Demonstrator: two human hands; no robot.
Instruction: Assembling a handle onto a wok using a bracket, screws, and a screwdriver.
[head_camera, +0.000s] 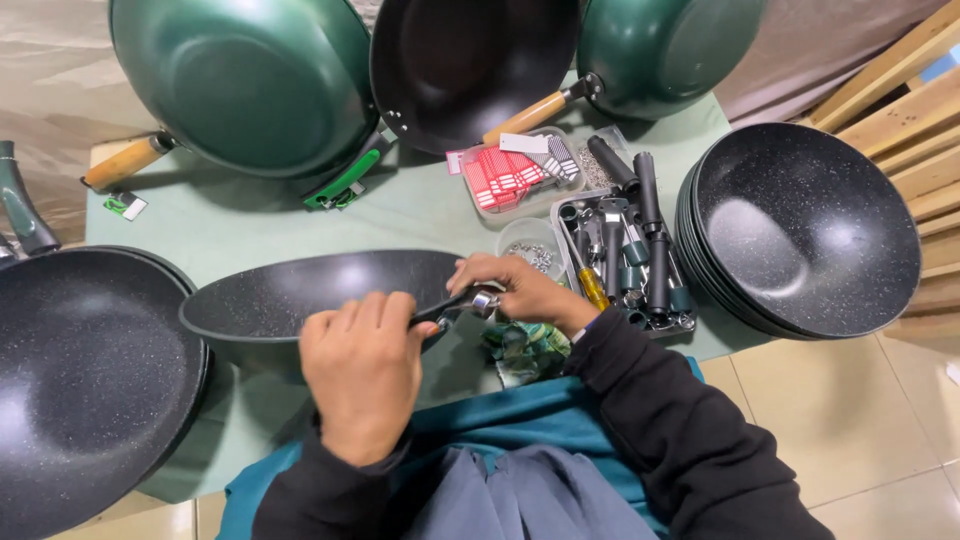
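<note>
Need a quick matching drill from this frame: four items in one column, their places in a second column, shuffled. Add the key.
Items
1. speckled pan
2. stack of black pans
3. tray of black handles
4. wooden-handled green wok

Places
A. far right of the table
B. back left, tilted on its side
C. centre, gripped by the left hand and right hand
D. between the centre and the right stack

Pairs: 1-C, 2-A, 3-D, 4-B

Green-covered table (420, 210) — woks (800, 230), parts tray (625, 260), cloth (525, 350)
</note>
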